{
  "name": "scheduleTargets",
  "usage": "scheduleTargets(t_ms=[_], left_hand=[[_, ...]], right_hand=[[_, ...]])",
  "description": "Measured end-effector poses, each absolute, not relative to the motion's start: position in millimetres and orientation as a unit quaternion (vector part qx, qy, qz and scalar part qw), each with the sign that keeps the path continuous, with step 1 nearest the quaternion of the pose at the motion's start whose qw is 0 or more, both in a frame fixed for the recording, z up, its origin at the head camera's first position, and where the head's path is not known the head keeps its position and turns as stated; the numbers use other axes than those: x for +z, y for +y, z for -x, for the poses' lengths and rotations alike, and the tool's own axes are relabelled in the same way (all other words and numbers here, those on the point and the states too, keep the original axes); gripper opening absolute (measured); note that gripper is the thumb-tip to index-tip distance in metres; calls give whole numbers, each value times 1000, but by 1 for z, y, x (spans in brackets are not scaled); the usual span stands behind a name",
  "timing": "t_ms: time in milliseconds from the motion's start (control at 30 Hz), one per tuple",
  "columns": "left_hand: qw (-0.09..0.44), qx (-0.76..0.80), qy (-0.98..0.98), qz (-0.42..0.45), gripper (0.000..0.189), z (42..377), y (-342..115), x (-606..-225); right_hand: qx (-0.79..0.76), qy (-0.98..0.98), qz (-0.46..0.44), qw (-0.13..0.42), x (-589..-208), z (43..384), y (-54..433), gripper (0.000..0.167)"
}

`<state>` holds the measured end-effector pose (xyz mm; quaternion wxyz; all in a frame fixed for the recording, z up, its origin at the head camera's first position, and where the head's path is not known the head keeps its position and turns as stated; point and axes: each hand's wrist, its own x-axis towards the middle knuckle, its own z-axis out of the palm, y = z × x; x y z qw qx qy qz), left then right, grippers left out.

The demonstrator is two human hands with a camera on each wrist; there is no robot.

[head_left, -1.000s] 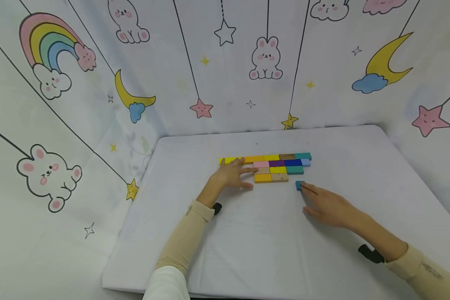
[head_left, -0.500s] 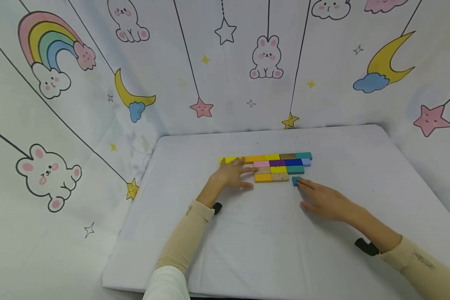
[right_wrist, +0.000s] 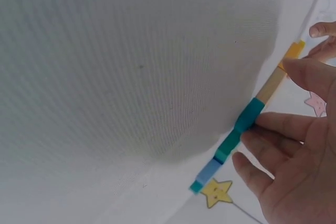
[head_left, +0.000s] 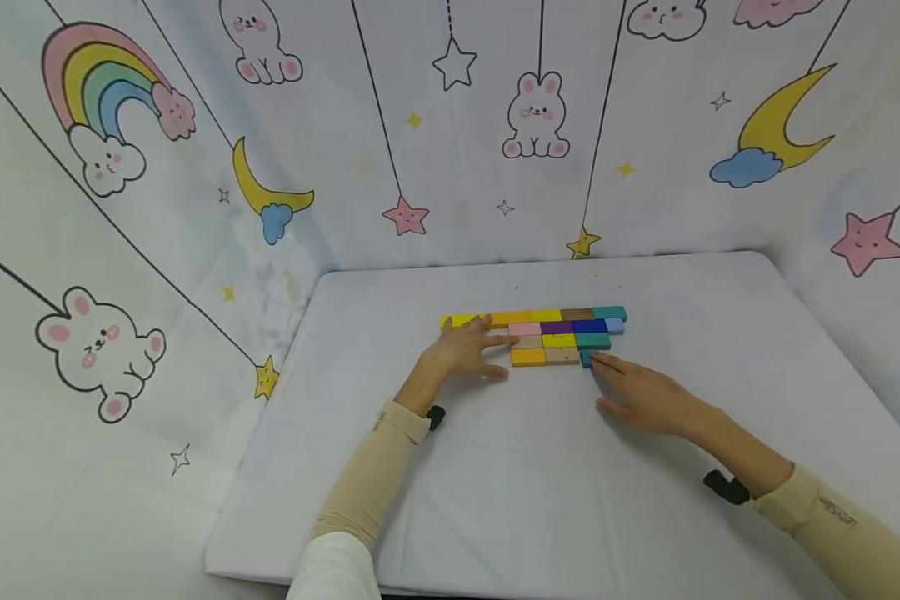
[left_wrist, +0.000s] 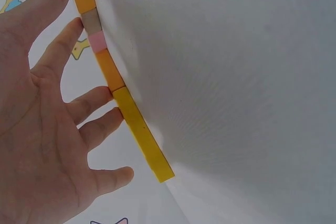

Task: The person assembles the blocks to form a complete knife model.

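Observation:
Coloured wooden blocks lie flat in staggered rows on the white table. My left hand [head_left: 461,350] is spread at their left side, its fingertips at the long yellow block [left_wrist: 144,135] of the back row and the tan block [head_left: 528,342] two rows nearer. With fairly straight fingers, my right hand [head_left: 648,396] presses on a blue-teal block [head_left: 586,358], partly hidden under its fingertips. That block sits at the right end of the front row, right at another tan block [head_left: 562,356], which follows an orange block [head_left: 528,357]. The right thumb stands apart from the blue-teal block.
Pink [head_left: 525,329], purple [head_left: 557,327], dark blue [head_left: 589,326] and light blue blocks [head_left: 615,326] form the row before the back one. A brown block [head_left: 577,315] and a teal block [head_left: 610,313] end the back row. A patterned cloth wall [head_left: 480,183] rises behind the table [head_left: 510,500].
My right hand has slid the blue-teal block left and slightly away from me, from apart up to the front row's end. The left hand has stayed in place.

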<state>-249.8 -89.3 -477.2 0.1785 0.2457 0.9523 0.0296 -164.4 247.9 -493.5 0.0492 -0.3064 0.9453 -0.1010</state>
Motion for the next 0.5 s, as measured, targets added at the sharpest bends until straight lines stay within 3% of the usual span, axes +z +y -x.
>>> scheduleTargets(t_ms=[500], left_hand=[[180,18,952,-246,76,252,-91,-479]], right_hand=[[-103,942,318,33,-494,171,248,74]])
